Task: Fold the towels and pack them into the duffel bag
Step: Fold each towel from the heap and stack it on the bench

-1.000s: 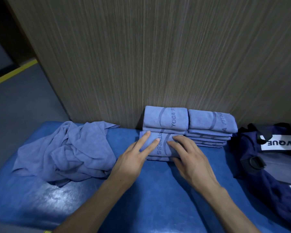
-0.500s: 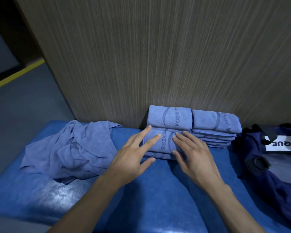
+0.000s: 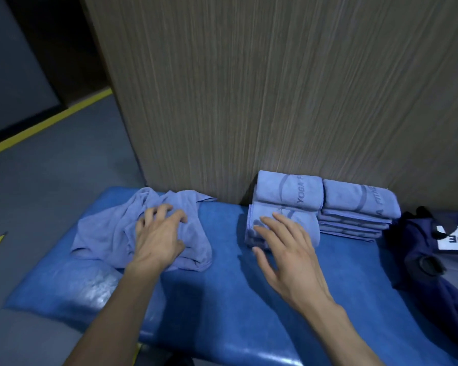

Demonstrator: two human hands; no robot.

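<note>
A crumpled light-blue towel (image 3: pixel 103 233) lies on the left of the blue padded bench (image 3: pixel 222 299). My left hand (image 3: pixel 158 239) sits on top of it, fingers curled into the cloth. A folded towel (image 3: pixel 302 225) lies in front of another folded one (image 3: pixel 288 188) against the wall. My right hand (image 3: pixel 288 254) lies flat on the front folded towel with straight fingers. To the right is a stack of several folded towels (image 3: pixel 357 202). The navy duffel bag (image 3: pixel 413 239) sits at the far right, partly cut off by the frame.
A wood-grain panel (image 3: pixel 275 88) rises directly behind the bench and the towels. Grey floor with a yellow line (image 3: pixel 50 122) lies to the left, beyond the bench's left end.
My left hand left the front folded towel and moved left onto the crumpled towel. My right hand stayed on the folded towel. The view shifted left.
</note>
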